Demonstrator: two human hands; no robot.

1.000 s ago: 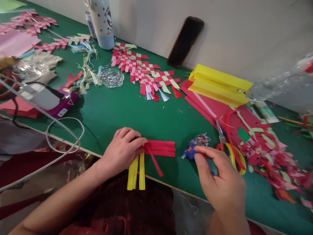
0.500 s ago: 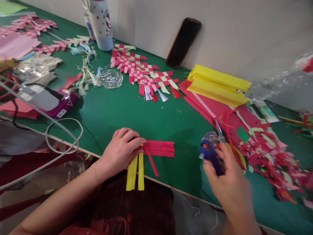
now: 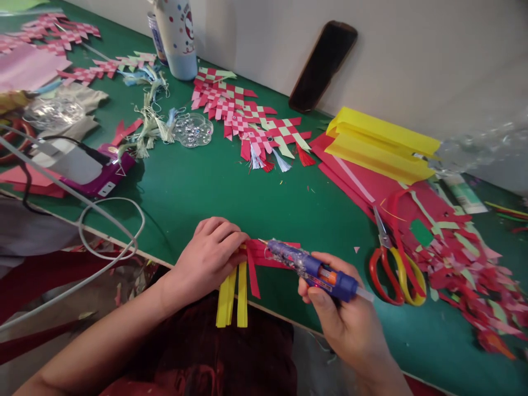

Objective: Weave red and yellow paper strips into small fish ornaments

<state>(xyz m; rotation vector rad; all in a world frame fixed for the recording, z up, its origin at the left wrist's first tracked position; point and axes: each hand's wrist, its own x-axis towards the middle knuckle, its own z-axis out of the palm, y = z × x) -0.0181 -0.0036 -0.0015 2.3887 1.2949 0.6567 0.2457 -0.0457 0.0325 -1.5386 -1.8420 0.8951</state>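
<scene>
My left hand (image 3: 210, 256) presses its curled fingers down on the crossing of red paper strips (image 3: 258, 253) and yellow paper strips (image 3: 232, 294) at the near edge of the green table (image 3: 198, 187). The yellow strips hang over that edge. My right hand (image 3: 344, 316) is wrapped round a blue glue gun (image 3: 311, 268). Its nozzle points left, right at the red strips beside my left fingertips.
Red-and-yellow scissors (image 3: 391, 264) lie to the right, by a heap of red paper scraps (image 3: 466, 275). Folded yellow paper (image 3: 379, 146) lies on red sheets. Woven red-and-green pieces (image 3: 251, 121), a dish of googly eyes (image 3: 193, 130), a bottle (image 3: 179, 36), a phone (image 3: 322, 66) and a white cable (image 3: 111, 220) are about.
My right hand picked the glue gun up from the table by the scissors and swung it left, bringing the nozzle to the red strips. My left hand stayed put.
</scene>
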